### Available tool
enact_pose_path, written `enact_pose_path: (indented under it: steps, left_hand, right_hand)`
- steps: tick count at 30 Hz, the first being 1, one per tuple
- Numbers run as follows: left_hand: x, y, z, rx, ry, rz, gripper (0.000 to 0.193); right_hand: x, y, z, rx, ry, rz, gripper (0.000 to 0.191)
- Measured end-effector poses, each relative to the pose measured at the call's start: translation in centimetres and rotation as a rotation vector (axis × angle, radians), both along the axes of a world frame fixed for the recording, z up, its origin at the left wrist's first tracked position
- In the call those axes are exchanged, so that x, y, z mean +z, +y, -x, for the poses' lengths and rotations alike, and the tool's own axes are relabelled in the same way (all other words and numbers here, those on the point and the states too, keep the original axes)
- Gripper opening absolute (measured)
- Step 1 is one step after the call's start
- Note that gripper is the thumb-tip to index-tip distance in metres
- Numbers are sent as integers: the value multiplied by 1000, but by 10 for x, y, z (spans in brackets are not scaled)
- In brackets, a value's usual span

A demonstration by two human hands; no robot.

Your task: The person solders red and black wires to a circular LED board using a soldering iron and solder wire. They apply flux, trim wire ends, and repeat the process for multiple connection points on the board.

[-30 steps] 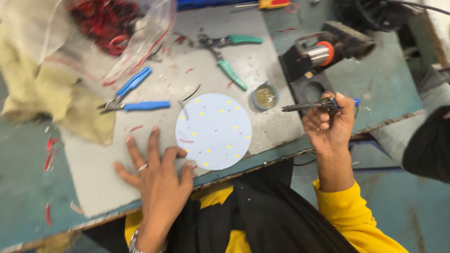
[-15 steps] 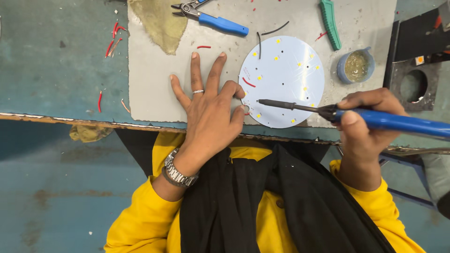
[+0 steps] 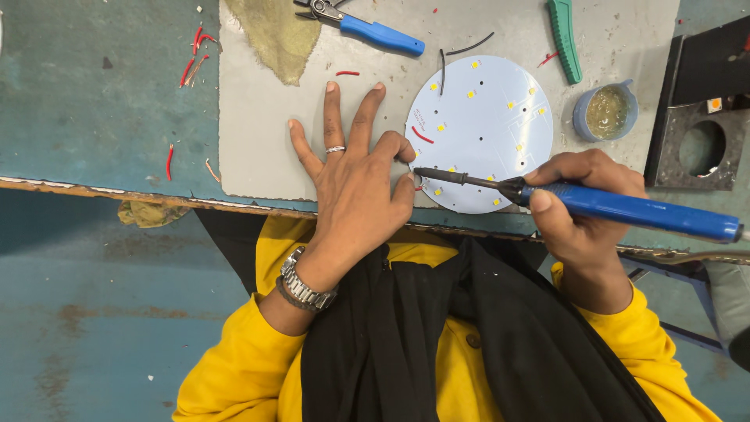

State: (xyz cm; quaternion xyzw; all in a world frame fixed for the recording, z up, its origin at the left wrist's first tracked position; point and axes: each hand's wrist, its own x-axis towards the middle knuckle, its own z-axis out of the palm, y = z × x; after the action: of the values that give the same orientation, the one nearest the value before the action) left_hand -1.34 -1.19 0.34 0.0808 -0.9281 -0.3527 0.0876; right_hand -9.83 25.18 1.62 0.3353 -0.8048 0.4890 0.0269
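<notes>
Flanking round LED board [image 3: 484, 125]: pliers [image 3: 367, 27], flux pot [image 3: 605, 112]

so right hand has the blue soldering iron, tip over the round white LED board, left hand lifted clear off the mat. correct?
Not quite. In the head view the left hand lies flat on the grey mat, fingertips at the board's edge. The right hand does hold the blue soldering iron over the round white LED board.

I see an evenly lit, fairly bright view with soft, diffuse light from overhead. Shadows are faint: a thin one lies under the left hand [image 3: 350, 195] on the grey mat [image 3: 258, 141], another under the soldering iron [image 3: 594, 205]. The round white board [image 3: 488, 125] is bright but not blown out, and its small parts stay readable. Focus is sharp on the counter [image 3: 94, 94]. Straight edges bow slightly toward the frame's borders, and the floor below looks softer.
</notes>
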Motion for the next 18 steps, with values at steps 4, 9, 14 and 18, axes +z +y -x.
enact_pose_path:
  steps: [4,9,14,18]
  left_hand:
    - [-1,1,1,3,-6,-2,18]
    - [-2,1,1,8,-2,2,16]
    - [-3,1,1,11,3,8,16]
    - [-4,1,1,11,3,4,17]
  right_hand:
    - [0,-2,2,11,33,-28,31]
    - [11,-5,5,56,75,-103,29]
    - [20,-13,10,124,101,-128,29]
    - [20,-18,12,93,107,65,40]
